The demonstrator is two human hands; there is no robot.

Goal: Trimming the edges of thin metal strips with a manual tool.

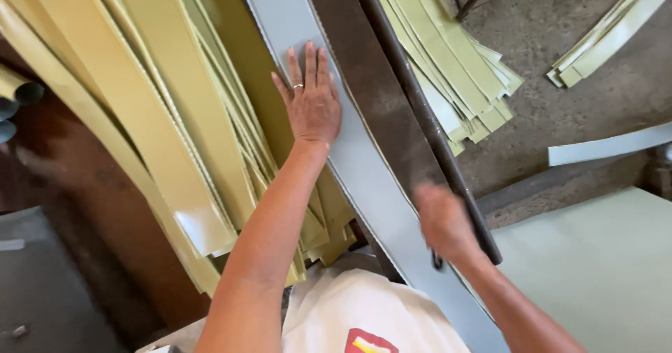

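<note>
Big fan of olive strips (pixel 175 122) spreads at left, a cut pile (pixel 455 66) lies beyond the dark cutter bed (pixel 371 80). The long grey strip (pixel 364 178) runs diagonally along that bed. Left hand (pixel 311 101) lies flat on it, fingers spread, gripping nothing. Right hand (pixel 444 223), blurred, is clenched around the black lever handle (pixel 448 164).
</note>
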